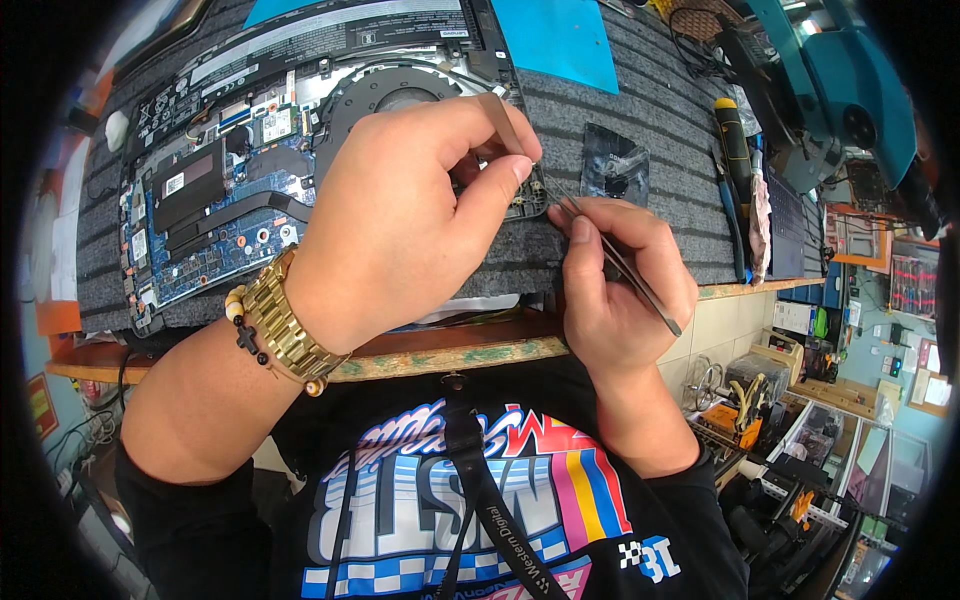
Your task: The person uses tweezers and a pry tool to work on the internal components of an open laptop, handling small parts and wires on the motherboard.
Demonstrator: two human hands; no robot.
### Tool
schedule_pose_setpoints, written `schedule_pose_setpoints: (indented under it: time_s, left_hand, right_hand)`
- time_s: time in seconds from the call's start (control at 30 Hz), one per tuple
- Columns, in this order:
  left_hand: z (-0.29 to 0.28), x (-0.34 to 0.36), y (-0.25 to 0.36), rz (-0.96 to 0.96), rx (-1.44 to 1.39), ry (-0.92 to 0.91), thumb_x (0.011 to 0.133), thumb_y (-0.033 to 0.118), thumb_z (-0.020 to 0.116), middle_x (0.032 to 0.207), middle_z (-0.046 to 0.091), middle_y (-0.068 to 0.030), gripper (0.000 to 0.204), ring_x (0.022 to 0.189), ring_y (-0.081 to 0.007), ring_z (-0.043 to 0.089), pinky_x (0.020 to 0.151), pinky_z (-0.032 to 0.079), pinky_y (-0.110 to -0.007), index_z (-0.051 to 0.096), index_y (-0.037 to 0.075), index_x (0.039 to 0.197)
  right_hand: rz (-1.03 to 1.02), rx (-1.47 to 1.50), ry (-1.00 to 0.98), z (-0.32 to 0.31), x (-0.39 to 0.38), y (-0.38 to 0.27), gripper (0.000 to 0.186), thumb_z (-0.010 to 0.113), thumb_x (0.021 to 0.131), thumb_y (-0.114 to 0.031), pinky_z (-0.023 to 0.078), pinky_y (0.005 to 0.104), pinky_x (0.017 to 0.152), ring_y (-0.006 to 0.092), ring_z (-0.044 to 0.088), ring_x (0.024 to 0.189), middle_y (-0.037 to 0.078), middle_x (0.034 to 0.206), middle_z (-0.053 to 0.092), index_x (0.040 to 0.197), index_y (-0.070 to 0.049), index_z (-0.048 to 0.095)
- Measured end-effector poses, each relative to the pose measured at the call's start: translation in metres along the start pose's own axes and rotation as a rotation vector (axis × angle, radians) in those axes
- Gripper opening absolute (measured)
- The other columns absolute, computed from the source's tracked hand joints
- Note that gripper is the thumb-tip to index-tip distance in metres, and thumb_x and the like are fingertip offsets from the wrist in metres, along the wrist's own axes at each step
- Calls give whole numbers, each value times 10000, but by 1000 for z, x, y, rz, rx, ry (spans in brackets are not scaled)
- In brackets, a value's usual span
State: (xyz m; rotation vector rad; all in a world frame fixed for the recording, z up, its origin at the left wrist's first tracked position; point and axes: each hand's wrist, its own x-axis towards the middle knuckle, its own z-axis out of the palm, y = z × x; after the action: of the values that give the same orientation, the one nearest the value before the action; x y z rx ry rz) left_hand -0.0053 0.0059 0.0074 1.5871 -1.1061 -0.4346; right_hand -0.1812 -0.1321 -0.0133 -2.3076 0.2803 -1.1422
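An opened laptop (283, 160) lies on the ribbed grey mat, its blue circuit board, round fan (372, 92) and long black battery (310, 42) exposed. My left hand (400, 210) reaches across the fan side, fingers pinched around a flat metal tool (508, 128) that looks like tweezers; its lower end is hidden by the thumb. Metal tweezers (628, 268) are held in my right hand (630, 285), thumb against fingers. Their tips point up and left at the laptop's near right corner (530, 203), close to my left thumb. Whether they touch anything there is too small to tell.
Beyond my right hand lies a small dark plastic pouch (614, 165). A yellow-and-black screwdriver (733, 150) and other slim tools lie to the right, beneath a teal stand (850, 100). A blue sheet (555, 40) is at the back. The wooden table edge (450, 358) runs near me.
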Motion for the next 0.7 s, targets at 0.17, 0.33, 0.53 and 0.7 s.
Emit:
schedule_pose_setpoints:
  time_s: [0.17, 0.33, 0.53, 0.7]
  left_hand:
    - [0, 0, 0, 8, 9, -1, 1076, 25, 758, 1119, 806, -78, 126, 981, -138, 736, 874, 594, -295, 782, -23, 1190]
    - [0, 0, 0, 11, 13, -3, 1075, 24, 758, 1128, 807, -80, 126, 986, -140, 738, 876, 594, -297, 780, -27, 1188]
    - [0, 0, 1, 17, 11, 1, 1073, 25, 760, 1124, 811, -82, 124, 982, -145, 742, 874, 596, -299, 783, -27, 1183]
    - [0, 0, 0, 28, 19, 5, 1071, 27, 761, 1118, 816, -87, 123, 979, -148, 749, 872, 598, -300, 786, -26, 1180]
  right_hand:
    - [0, -12, -7, 1, 1, -2, 181, 804, 902, 144, 648, 360, 787, 307, 822, 859, 196, 968, 813, 1044, 54, 740]
    - [-21, -26, -5, 2, 2, -3, 180, 805, 894, 150, 646, 370, 790, 320, 817, 855, 196, 960, 808, 1031, 57, 735]
    - [-21, -34, -10, 1, 2, -4, 181, 805, 890, 153, 647, 376, 799, 327, 816, 859, 195, 958, 806, 1027, 57, 733]
    - [-26, -40, -16, 1, 3, -5, 188, 806, 883, 157, 649, 380, 803, 334, 815, 860, 194, 956, 803, 1027, 59, 734]
